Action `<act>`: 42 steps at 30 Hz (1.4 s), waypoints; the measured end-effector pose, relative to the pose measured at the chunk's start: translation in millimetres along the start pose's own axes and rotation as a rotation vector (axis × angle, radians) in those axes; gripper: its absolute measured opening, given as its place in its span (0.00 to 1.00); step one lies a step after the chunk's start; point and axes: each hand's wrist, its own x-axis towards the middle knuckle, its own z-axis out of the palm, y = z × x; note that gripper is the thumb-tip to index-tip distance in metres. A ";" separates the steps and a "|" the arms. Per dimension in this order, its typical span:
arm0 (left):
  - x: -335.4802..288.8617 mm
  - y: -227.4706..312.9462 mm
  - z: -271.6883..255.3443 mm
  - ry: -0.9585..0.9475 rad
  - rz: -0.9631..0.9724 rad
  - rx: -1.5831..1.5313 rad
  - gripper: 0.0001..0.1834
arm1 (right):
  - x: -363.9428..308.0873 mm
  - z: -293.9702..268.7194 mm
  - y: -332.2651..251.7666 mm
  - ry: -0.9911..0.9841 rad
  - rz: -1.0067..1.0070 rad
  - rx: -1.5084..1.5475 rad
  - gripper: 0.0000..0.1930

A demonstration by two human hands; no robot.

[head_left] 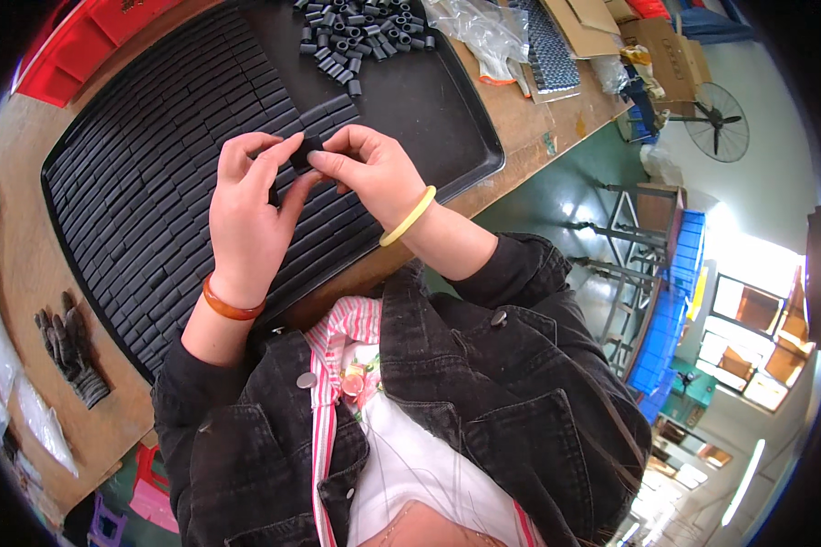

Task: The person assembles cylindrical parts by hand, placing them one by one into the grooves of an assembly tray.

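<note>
Between the fingertips of both hands is a small black cylindrical piece (pixel 306 153), partly covered by the fingers. My left hand (pixel 251 196) pinches it from the left, and my right hand (pixel 367 171) grips it from the right. Both hands are above a large black tray (pixel 465 118). Long rows of black cylinders (pixel 164 173) lie packed side by side over the tray's left and middle. Loose short black tubes (pixel 360 36) are heaped at its far end, some showing open ends.
A red plastic bin (pixel 87 50) stands at the far left. A dark knitted glove (pixel 71 351) and clear plastic film (pixel 18 365) lie on the wooden table (pixel 123 415) at left. Plastic bags (pixel 483 32) and cardboard (pixel 579 32) are at the far right. A fan (pixel 716 118) stands beyond.
</note>
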 end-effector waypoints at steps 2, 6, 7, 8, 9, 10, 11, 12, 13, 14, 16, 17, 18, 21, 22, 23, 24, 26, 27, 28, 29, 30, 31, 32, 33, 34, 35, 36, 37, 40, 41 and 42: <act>1.1 0.3 -0.2 -0.055 -0.024 0.048 0.21 | -0.3 -3.0 0.1 -0.025 -0.006 -0.019 0.10; -0.5 -3.8 2.8 -0.030 0.023 0.048 0.19 | 2.7 -11.3 -6.6 -0.159 -0.044 -0.173 0.09; -0.4 -2.8 2.5 -0.034 -0.044 0.016 0.19 | 6.5 -14.6 -12.0 -0.113 -0.094 -0.177 0.09; -0.3 -2.2 2.5 -0.038 -0.111 -0.016 0.18 | 14.3 -18.8 -15.9 -0.067 -0.144 -0.181 0.09; 0.3 -1.1 2.7 -0.038 -0.108 -0.015 0.18 | 31.5 -29.3 -4.2 0.058 -0.345 -0.420 0.09; -0.1 -1.0 1.4 -0.043 -0.156 -0.073 0.16 | 45.7 -34.6 -2.5 0.165 -0.590 -0.605 0.11; 0.8 -0.7 0.7 -0.047 -0.200 -0.135 0.14 | 57.7 -41.9 -0.5 0.185 -0.566 -0.742 0.14; 0.8 -1.9 1.5 -0.045 -0.196 -0.134 0.14 | 68.5 -49.2 2.8 0.207 -0.540 -0.878 0.18; -0.2 -3.8 3.1 -0.054 -0.210 -0.150 0.13 | 77.7 -53.9 6.7 0.214 -0.542 -0.880 0.18; -0.7 -4.8 4.5 -0.063 -0.224 -0.166 0.12 | 86.5 -56.1 11.1 0.227 -0.545 -1.009 0.21; -1.2 -5.4 3.7 -0.082 -0.262 -0.186 0.12 | 94.2 -51.7 10.3 0.233 -0.549 -1.133 0.24; -1.0 -5.9 3.6 -0.102 -0.300 -0.209 0.12 | 97.2 -50.4 8.7 0.208 -0.525 -1.202 0.24; -1.5 -6.5 3.9 -0.099 -0.302 -0.207 0.12 | 99.4 -48.1 7.1 0.179 -0.500 -1.271 0.25; -1.9 -7.2 4.8 -0.084 -0.287 -0.202 0.13 | 109.9 -43.8 6.4 0.178 -0.472 -1.303 0.24; -1.7 -6.9 4.6 -0.087 -0.290 -0.203 0.13 | 112.6 -41.8 5.9 0.182 -0.448 -1.324 0.24; -1.4 -6.6 4.6 -0.090 -0.293 -0.203 0.13 | 115.5 -39.3 5.7 0.181 -0.447 -1.323 0.24; -1.6 -7.1 5.2 -0.091 -0.293 -0.205 0.13 | 117.8 -36.6 6.3 0.172 -0.469 -1.329 0.21; -1.9 -8.7 6.6 -0.070 -0.269 -0.179 0.14 | 118.8 -34.8 7.3 0.163 -0.491 -1.337 0.18; -2.4 -9.6 6.6 -0.070 -0.268 -0.179 0.14 | 118.7 -33.9 8.5 0.153 -0.509 -1.343 0.15; -2.9 -10.4 6.6 -0.080 -0.292 -0.192 0.14 | 118.3 -33.5 9.6 0.143 -0.528 -1.349 0.13; -3.4 -10.9 6.5 -0.089 -0.315 -0.205 0.14 | 118.6 -35.6 12.3 0.145 -0.529 -1.351 0.13; -3.0 -10.7 6.7 -0.091 -0.316 -0.202 0.14 | 119.0 -39.1 14.8 0.142 -0.557 -1.345 0.12; -2.6 -10.3 6.9 -0.093 -0.308 -0.199 0.14 | 119.2 -43.1 16.8 0.139 -0.585 -1.340 0.11; -2.1 -10.0 7.2 -0.094 -0.299 -0.197 0.14 | 117.8 -48.0 18.9 0.139 -0.583 -1.337 0.11; -2.6 -9.7 6.3 -0.091 -0.298 -0.197 0.14 | 113.0 -50.8 16.5 0.168 -0.573 -1.383 0.11; -3.0 -9.4 5.6 -0.095 -0.307 -0.207 0.14 | 109.4 -54.1 14.7 0.199 -0.561 -1.427 0.12; -3.4 -9.3 4.9 -0.100 -0.315 -0.215 0.14 | 110.1 -60.0 18.2 0.218 -0.534 -1.459 0.11; -3.3 -8.7 4.9 -0.098 -0.314 -0.217 0.14 | 108.3 -66.7 19.9 0.238 -0.539 -1.471 0.10; -3.2 -8.1 4.9 -0.091 -0.296 -0.210 0.14 | 106.4 -70.7 22.8 0.244 -0.564 -1.519 0.11; -3.1 -8.5 6.3 -0.096 -0.298 -0.223 0.14 | 101.4 -75.3 28.3 0.251 -0.587 -1.557 0.13; -3.1 -9.0 6.8 -0.107 -0.320 -0.241 0.14 | 99.1 -75.8 29.1 0.251 -0.584 -1.546 0.14; -3.2 -9.8 6.8 -0.109 -0.320 -0.240 0.14 | 96.8 -73.7 26.9 0.252 -0.583 -1.546 0.14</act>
